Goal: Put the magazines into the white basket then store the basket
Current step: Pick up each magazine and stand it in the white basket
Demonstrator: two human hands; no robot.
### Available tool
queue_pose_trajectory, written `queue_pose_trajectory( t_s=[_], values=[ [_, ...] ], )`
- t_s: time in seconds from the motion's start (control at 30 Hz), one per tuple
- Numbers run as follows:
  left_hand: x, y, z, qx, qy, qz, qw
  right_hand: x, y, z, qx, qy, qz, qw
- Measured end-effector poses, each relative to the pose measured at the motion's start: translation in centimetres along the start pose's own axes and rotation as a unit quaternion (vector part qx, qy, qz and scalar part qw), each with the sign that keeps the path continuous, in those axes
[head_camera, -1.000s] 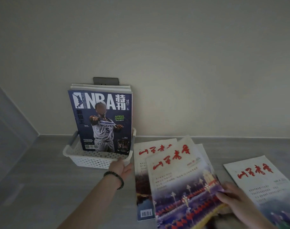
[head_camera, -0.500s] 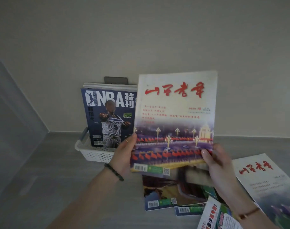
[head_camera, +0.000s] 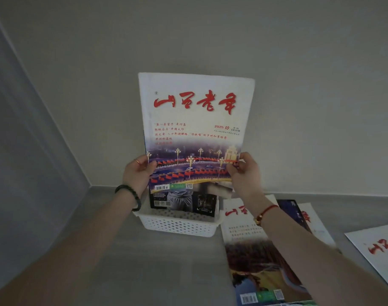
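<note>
Red-titled magazine (head_camera: 195,120), centre frame: upright, left hand (head_camera: 136,173) and right hand (head_camera: 243,174) pinching side edges, screening dark magazine (head_camera: 184,200) in white basket (head_camera: 177,225). Loose magazines (head_camera: 257,252) lower right.

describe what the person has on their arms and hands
No sleeves show; both forearms are bare. The left hand wears a thin ring, with a dark beaded bracelet at its wrist. The right hand has a red cord bracelet with a gold bead at its wrist.
</note>
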State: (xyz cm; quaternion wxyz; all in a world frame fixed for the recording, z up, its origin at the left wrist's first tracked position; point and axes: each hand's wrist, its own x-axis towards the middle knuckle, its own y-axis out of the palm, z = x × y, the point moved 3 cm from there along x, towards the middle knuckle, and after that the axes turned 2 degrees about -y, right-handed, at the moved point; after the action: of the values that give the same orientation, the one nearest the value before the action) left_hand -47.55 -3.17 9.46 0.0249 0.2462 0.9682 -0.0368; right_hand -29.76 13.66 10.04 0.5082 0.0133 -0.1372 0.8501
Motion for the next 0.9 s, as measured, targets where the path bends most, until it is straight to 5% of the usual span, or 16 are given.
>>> queue_pose_trajectory(
  t_s=[0.37, 0.67, 0.9],
  values=[
    [7.1, -1.9, 6.8, 0.187, -0.013, -0.057, 0.981, 3.1, 5.6, -6.0, -0.118, 0.026, -0.007, 0.993],
    [7.0, -1.4, 10.2, 0.037, 0.006, -0.054, 0.998, 1.5, 6.3, -10.7, -0.118, 0.053, -0.031, 0.991],
    [7.2, -1.1, 10.6, 0.168, 0.011, 0.038, 0.985, 1.7, 7.4, -10.4, -0.089, 0.056, -0.003, 0.994]
  ],
)
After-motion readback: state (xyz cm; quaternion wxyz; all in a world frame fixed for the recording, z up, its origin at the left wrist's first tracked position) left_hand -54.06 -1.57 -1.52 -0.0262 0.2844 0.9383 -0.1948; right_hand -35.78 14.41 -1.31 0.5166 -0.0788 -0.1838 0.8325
